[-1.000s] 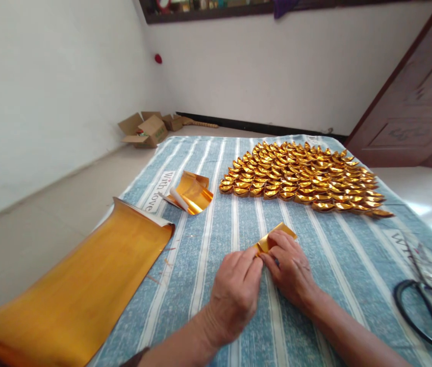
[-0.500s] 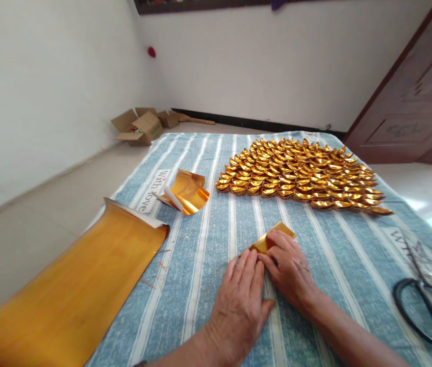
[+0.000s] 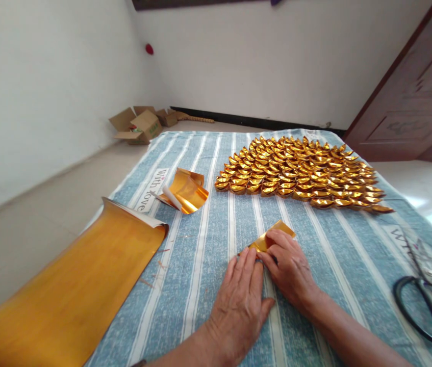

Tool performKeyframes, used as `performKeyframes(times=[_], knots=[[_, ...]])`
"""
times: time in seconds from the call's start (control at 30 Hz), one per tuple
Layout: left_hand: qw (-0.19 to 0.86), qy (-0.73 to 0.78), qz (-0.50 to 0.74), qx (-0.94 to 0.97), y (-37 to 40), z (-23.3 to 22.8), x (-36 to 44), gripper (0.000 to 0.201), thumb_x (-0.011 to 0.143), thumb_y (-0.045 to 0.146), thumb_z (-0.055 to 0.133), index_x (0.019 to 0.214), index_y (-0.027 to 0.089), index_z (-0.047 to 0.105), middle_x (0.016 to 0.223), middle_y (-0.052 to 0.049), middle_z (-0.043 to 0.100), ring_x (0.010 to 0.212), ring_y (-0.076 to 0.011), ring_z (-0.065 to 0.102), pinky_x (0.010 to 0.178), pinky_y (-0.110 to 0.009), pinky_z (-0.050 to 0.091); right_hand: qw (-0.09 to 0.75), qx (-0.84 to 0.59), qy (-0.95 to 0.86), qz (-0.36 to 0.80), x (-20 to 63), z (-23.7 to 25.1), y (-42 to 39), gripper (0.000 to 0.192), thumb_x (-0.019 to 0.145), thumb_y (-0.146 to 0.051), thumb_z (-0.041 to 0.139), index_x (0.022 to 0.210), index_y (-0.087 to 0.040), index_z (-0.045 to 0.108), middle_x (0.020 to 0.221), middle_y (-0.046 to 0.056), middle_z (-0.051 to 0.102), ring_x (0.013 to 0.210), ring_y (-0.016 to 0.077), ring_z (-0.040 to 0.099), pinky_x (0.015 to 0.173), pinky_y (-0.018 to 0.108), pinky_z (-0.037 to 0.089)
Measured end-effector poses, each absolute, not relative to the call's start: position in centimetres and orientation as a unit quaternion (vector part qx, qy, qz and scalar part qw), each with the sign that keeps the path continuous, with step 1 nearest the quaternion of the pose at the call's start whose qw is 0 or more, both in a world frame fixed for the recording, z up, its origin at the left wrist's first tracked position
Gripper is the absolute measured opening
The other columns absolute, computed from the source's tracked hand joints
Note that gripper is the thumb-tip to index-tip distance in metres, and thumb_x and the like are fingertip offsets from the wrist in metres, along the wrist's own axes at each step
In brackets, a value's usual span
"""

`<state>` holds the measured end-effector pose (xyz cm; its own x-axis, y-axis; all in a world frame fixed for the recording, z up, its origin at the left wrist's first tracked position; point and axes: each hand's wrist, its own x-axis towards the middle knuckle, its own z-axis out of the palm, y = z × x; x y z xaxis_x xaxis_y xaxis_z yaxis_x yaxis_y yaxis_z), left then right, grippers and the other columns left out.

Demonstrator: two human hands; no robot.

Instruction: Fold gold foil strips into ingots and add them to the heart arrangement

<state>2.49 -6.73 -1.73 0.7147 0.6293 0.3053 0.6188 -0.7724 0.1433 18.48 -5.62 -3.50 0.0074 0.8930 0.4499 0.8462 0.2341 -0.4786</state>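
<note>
A small piece of gold foil paper (image 3: 282,228) lies folded on the striped cloth, partly hidden under both hands. My left hand (image 3: 240,298) rests flat with its fingers stretched out, the tips pressing the paper's near left end. Bent over the paper's right part, my right hand (image 3: 288,262) grips it between thumb and fingers. Beyond the hands stand many folded gold paper ingots (image 3: 296,173) in tight rows. Curled gold foil sheets (image 3: 188,191) lie farther to the left.
A large stack of gold foil sheets (image 3: 74,275) covers the left front of the striped cloth (image 3: 200,244). Black-handled scissors (image 3: 422,311) lie at the right edge. Cardboard boxes (image 3: 143,125) sit on the floor by the wall, and a brown door (image 3: 410,97) stands at the right.
Both hands stay on the folded paper with hardly any movement. The view has shifted very slightly.
</note>
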Motion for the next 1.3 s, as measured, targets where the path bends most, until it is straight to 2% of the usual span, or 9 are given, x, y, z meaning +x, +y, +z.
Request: performKeyframes(times=[0.4,0.8,1.3], knots=[[-0.020,0.346,0.138,0.928,-6.93,-1.35,2.58,0.045,0.088,0.033,0.051,0.124,0.005,0.048,0.135,-0.024,0.050,0.129,-0.0348,0.044,0.098,-0.051,0.046,0.339,-0.621,-0.705,0.038,18.41,-3.12,-5.63,0.028,0.091,-0.020,0.048,0.064,-0.017,0.057,0.097,0.010,0.062,0.096,0.0233,0.054,0.083,0.039,0.045],[0.006,0.359,0.139,0.923,-6.89,-1.02,2.63,0.045,0.090,0.037,0.049,0.124,0.008,0.049,0.135,-0.021,0.051,0.129,-0.0334,0.044,0.100,-0.050,0.045,0.335,-0.617,-0.711,0.043,18.53,-3.24,-5.56,0.027,0.090,-0.020,0.051,0.063,-0.017,0.056,0.095,0.010,0.062,0.095,0.0229,0.055,0.083,0.039,0.044],[0.008,0.355,0.122,0.927,-6.86,-1.09,2.68,0.047,0.088,0.034,0.051,0.126,0.006,0.047,0.137,-0.022,0.048,0.131,-0.0340,0.040,0.101,-0.051,0.043,0.339,-0.613,-0.712,0.034,18.53,-3.22,-5.52,0.028,0.090,-0.021,0.052,0.063,-0.016,0.055,0.094,0.011,0.062,0.095,0.0239,0.055,0.082,0.040,0.044]])
